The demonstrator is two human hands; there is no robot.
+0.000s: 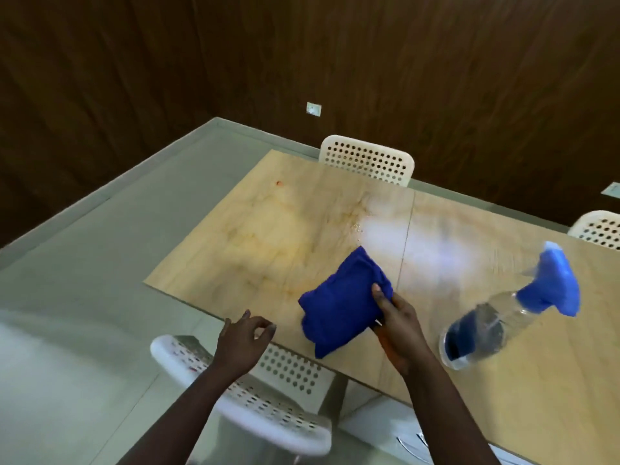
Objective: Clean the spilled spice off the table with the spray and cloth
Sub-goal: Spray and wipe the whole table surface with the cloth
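My right hand point(399, 327) pinches the folded cloth point(342, 303) at its near edge, over the table point(235, 263); it looks soft and light, so I'd grip the whole wad. My left hand point(241, 337) hangs loosely curled, empty. The bottle point(503, 317) stands nearby.

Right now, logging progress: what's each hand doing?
Left hand: open, loosely curled, holding nothing.
Right hand: gripping the blue cloth.

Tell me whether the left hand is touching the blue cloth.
Apart. The head view shows the left hand hovering near the table edge, with bare wood plainly visible between its fingers and the blue cloth, which the right hand grips.
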